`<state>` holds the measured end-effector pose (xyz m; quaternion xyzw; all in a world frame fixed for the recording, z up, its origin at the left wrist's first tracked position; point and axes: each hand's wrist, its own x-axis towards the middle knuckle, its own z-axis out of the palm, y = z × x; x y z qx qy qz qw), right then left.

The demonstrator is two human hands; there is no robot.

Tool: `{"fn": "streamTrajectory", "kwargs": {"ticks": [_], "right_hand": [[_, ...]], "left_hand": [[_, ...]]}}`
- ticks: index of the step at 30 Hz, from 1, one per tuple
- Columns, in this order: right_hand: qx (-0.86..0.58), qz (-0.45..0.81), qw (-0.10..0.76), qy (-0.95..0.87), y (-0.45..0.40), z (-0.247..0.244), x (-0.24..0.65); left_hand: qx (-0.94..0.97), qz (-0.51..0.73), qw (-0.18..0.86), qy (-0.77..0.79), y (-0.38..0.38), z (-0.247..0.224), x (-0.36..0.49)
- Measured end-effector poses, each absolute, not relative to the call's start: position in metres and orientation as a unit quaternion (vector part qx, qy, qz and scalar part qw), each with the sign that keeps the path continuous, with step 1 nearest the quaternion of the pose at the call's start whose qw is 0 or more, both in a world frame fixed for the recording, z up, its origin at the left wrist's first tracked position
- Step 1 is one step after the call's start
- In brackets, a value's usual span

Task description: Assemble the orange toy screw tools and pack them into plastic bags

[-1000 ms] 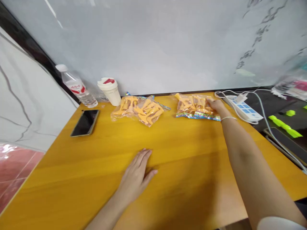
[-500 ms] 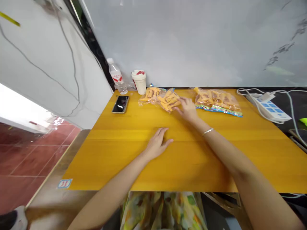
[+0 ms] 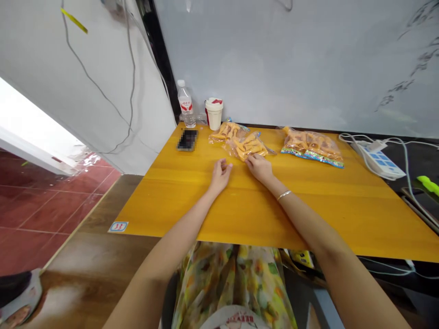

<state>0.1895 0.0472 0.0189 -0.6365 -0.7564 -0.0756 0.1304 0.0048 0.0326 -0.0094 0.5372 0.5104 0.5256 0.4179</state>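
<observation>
Orange-piece bag [image 3: 247, 147], clear plastic, lay at rear edge of worktop [image 3: 274, 214], L of centre, overlapping 2nd bag [image 3: 222, 132] on its L side. Far L: phone [image 3: 187, 140], screen pixelated, near rear L corner; upright water bottle [image 3: 185, 104] behind it, off worktop's rear edge; white-lidded cup [image 3: 214, 114] just R of bottle. L hand [image 3: 220, 176]: on worktop, fingers part-curled, approx. half closed, nothing held, just short of bag. R hand [image 3: 259, 167]: fingers [image 3: 249, 157] part-curled, touching bag's near edge; pinch on film cannot be confirmed. Further R: 3rd bag [image 3: 312, 147], printed strip along near edge, well apart from R hand. Past R edge: white power strip [image 3: 379, 160] w/ cables.
</observation>
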Motion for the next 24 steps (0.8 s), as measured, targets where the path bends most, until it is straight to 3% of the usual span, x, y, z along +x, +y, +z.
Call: {"fn": "streamTrajectory", "kwargs": {"ticks": [4, 8, 12, 14, 19, 24], "right_hand": [[-0.553, -0.016, 0.163, -0.817, 0.002, 0.020, 0.161], [-0.483, 0.035, 0.253, -0.838, -0.016, 0.025, 0.162], [-0.537, 0.061, 0.374, -0.753, 0.007, 0.018, 0.204], [-0.591, 0.116, 0.394, -0.694, 0.020, 0.010, 0.225], [-0.579, 0.245, 0.359, -0.690, 0.016, 0.006, 0.236], [-0.444, 0.493, 0.230, -0.712, -0.007, 0.027, 0.222]], "left_hand": [[0.485, 0.557, 0.445, 0.507, 0.036, -0.011, 0.000], [0.413, 0.604, 0.459, 0.504, 0.043, -0.012, -0.010], [0.344, 0.635, 0.462, 0.515, 0.049, -0.011, -0.019], [0.334, 0.643, 0.453, 0.519, 0.051, -0.011, -0.022], [0.389, 0.633, 0.376, 0.553, 0.052, -0.007, -0.028], [0.427, 0.644, 0.276, 0.572, 0.057, 0.003, -0.048]]}}
